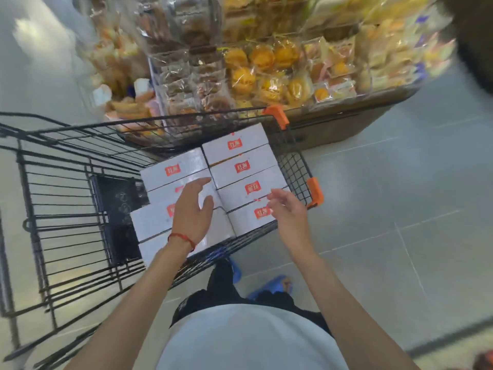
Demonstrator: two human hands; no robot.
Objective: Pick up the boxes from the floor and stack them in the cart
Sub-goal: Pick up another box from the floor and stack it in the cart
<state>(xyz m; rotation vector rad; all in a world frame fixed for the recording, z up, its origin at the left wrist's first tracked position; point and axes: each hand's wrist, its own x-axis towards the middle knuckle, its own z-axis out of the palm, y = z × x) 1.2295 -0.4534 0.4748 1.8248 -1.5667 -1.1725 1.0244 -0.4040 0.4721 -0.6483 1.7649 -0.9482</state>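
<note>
Nearest us: a white shirt point(245, 340), dark trousers below it, and blue shoe covers point(269, 285) on the grey tiled floor point(400, 209). Both bare forearms reach forward from here.

Left hand point(192, 209): red string bracelet point(181, 237) at the wrist. Palm down, fingers straight and a little spread, thumb held out to the side. It grips nothing. It lies over the near left boxes; we cannot tell whether it rests on them or hovers just above.

Right hand point(288, 212): fingers loosely bent and apart, holding nothing. It sits over the near right corner of the boxes, close to the cart wall.

Boxes point(234, 145): white, flat, each with a small red label. They sit inside the cart point(293, 166) at its right end, packed in two rows side by side that run from near to far. Tops overlap like steps. Neighbours touch.

Cart: black wire, with orange corner guards point(314, 192) on the right end. Left of the boxes a dark panel point(117, 209) lies in the basket. Further left, bare wire.

Far side: just beyond the cart's far rim stands a display point(266, 62) of wrapped pastries and buns in clear bins, on a brown base point(333, 129). The edges of the view are blurred.
</note>
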